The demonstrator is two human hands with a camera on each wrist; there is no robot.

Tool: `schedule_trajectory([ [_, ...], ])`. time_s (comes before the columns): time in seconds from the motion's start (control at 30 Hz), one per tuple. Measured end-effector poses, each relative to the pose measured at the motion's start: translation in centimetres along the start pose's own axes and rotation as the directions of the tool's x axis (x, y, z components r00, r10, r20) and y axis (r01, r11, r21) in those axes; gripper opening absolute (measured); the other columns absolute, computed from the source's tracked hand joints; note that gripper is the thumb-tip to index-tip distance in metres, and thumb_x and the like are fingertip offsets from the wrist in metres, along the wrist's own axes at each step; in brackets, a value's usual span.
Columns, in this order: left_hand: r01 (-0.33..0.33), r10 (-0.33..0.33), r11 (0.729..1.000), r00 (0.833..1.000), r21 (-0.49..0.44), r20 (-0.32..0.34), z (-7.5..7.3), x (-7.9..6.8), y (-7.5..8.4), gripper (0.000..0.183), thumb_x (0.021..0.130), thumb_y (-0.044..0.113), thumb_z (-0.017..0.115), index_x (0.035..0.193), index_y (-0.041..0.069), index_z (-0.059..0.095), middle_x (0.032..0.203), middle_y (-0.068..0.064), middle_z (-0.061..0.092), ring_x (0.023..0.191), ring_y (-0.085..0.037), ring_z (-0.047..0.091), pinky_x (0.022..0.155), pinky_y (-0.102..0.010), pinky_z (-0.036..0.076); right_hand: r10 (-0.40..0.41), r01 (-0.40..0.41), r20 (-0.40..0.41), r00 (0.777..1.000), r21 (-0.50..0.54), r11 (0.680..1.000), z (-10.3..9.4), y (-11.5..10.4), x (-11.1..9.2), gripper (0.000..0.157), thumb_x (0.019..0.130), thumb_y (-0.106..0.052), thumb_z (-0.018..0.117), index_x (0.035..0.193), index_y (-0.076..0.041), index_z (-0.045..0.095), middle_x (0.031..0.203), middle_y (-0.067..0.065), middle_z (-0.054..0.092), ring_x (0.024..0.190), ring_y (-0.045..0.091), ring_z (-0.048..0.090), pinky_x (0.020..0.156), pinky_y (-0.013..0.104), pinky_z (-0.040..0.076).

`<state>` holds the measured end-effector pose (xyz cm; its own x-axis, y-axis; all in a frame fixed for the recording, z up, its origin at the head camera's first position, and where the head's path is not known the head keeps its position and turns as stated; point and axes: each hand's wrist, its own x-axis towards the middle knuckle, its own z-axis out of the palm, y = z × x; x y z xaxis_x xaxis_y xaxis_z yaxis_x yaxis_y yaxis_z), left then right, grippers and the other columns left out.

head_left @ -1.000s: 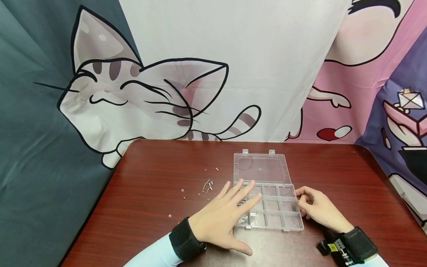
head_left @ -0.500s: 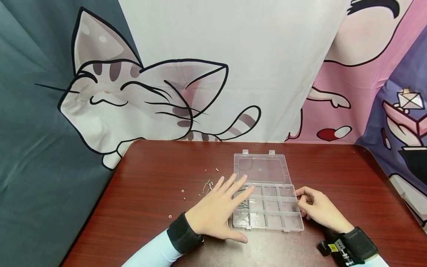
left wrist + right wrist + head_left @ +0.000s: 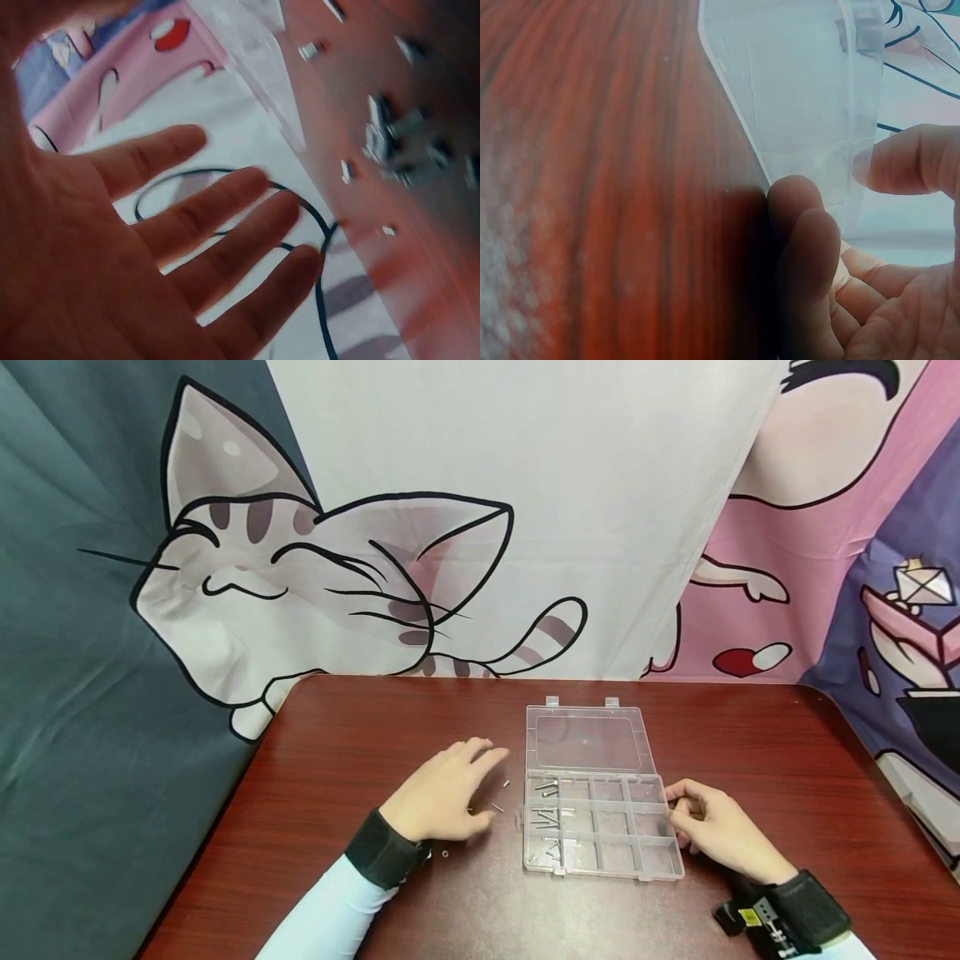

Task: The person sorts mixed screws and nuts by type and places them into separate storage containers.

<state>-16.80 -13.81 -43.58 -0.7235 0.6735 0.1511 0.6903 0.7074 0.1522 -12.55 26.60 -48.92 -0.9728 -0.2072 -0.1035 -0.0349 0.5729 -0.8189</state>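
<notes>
My left hand hovers palm down over the table left of the box, fingers spread and holding nothing. In the left wrist view, several small metal screws lie beyond its fingertips, blurred; the hand covers most of them in the head view. A loose screw shows beside the thumb. The clear plastic compartment box stands with its lid folded back. Screws lie in its left column of compartments. My right hand holds the box's right edge, with fingers curled against the side wall.
A small nut lies near the left wrist. The brown wooden table ends at a hanging cloth printed with cartoon cats. A wrist camera is strapped on the right wrist.
My left hand has moved left, away from above the box and over the loose screws, uncovering the filled compartments. The right hand and the box have stayed in place.
</notes>
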Motion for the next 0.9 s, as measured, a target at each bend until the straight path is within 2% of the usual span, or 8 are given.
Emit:
schedule_trajectory([
  [0.13, 0.058, -0.058, 0.998, 0.998, 0.038, 0.005, 0.0, -0.1, -1.2, 0.051, 0.074, 0.03, 0.071, 0.12, 0.008, 0.063, 0.104, -0.002, 0.055, 0.088, -0.017, 0.056, 0.083, -0.034, 0.049, -0.011, 0.011, -0.001, 1.0, 0.005, 1.0, 0.0, 0.1, 0.0, 0.025, 0.091, -0.013, 0.061, 0.113, 0.0, 0.06, 0.066, 0.003, 0.056, 0.057, 0.013, 0.056, 0.052, 0.032, 0.05],
  [0.3, 0.114, -0.112, 0.99, 0.993, 0.083, -0.029, 0.6, -0.1, -2.1, 0.028, 0.076, 0.02, 0.07, 0.1, 0.008, 0.061, 0.083, 0.0, 0.051, 0.073, -0.017, 0.057, 0.071, -0.035, 0.051, -0.02, 0.02, -0.005, 1.0, 0.011, 1.0, 0.0, 0.2, 0.0, 0.025, 0.089, -0.009, 0.059, 0.112, 0.0, 0.06, 0.066, 0.002, 0.056, 0.058, 0.013, 0.057, 0.052, 0.033, 0.05],
  [0.43, 0.158, -0.152, 0.982, 0.987, 0.106, -0.057, 1.3, -0.1, -2.4, 0.02, 0.078, 0.017, 0.07, 0.092, 0.009, 0.059, 0.076, -0.001, 0.053, 0.069, -0.02, 0.06, 0.067, -0.038, 0.052, -0.022, 0.022, -0.003, 1.0, 0.014, 1.0, 0.0, 0.2, -0.1, 0.025, 0.088, -0.008, 0.058, 0.112, 0.0, 0.06, 0.066, 0.002, 0.056, 0.058, 0.013, 0.057, 0.052, 0.033, 0.05],
  [0.67, 0.222, -0.214, 0.965, 0.974, 0.137, -0.068, 2.7, 0.1, -3.1, 0.031, 0.079, 0.021, 0.071, 0.103, 0.002, 0.069, 0.08, -0.008, 0.064, 0.075, -0.027, 0.066, 0.07, -0.041, 0.054, -0.023, 0.023, -0.008, 1.0, 0.011, 1.0, 0.0, 0.2, -0.1, 0.025, 0.088, -0.008, 0.059, 0.111, 0.0, 0.06, 0.066, 0.003, 0.056, 0.058, 0.013, 0.056, 0.052, 0.033, 0.05],
  [0.9, 0.259, -0.252, 0.956, 0.965, 0.136, -0.066, 2.9, 0.2, -3.1, 0.009, 0.079, 0.015, 0.069, 0.083, 0.008, 0.065, 0.072, -0.007, 0.061, 0.071, -0.028, 0.065, 0.067, -0.044, 0.054, -0.018, 0.018, -0.008, 1.0, 0.008, 1.0, 0.1, 0.1, -0.1, 0.025, 0.088, -0.008, 0.059, 0.112, 0.0, 0.06, 0.066, 0.003, 0.056, 0.057, 0.013, 0.056, 0.052, 0.033, 0.05],
])
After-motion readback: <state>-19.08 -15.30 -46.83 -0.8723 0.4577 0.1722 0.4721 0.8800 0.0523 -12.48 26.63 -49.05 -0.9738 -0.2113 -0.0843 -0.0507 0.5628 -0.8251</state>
